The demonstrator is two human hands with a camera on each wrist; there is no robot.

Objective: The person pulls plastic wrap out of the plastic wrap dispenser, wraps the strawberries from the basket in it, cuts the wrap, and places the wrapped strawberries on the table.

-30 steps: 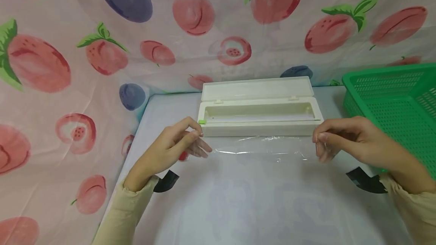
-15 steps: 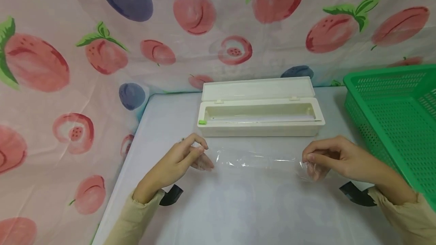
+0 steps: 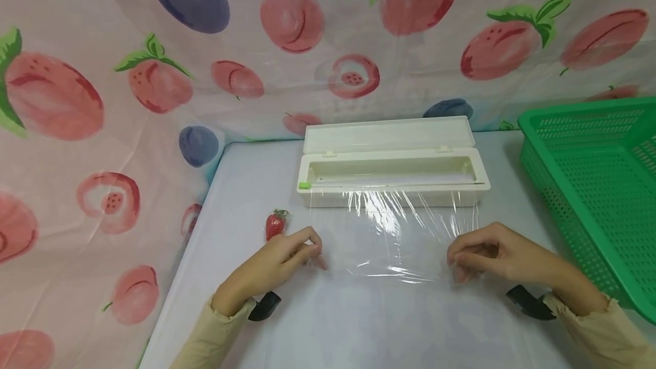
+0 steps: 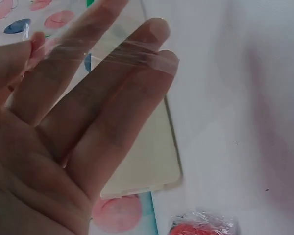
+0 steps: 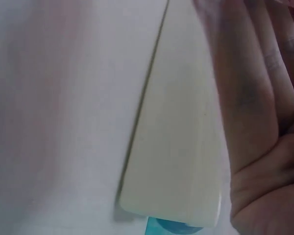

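Clear plastic wrap [image 3: 394, 232] (glossy, wrinkled) taut from the white dispenser [image 3: 392, 178], both hands [image 3: 287, 255] pinching its corners

My head camera looks forward and down on both my hands and the open white box [image 3: 392, 171] beyond my fingers. Each wrist camera sits close behind my fingers [image 4: 112, 93], sharing that box [image 5: 179, 147].

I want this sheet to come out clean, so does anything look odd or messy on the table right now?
Mostly tidy. The cling film, pinched at its corners by the left hand and right hand, shows streaky wrinkles near the open dispenser box. A small wrapped strawberry lies alone by the left hand.
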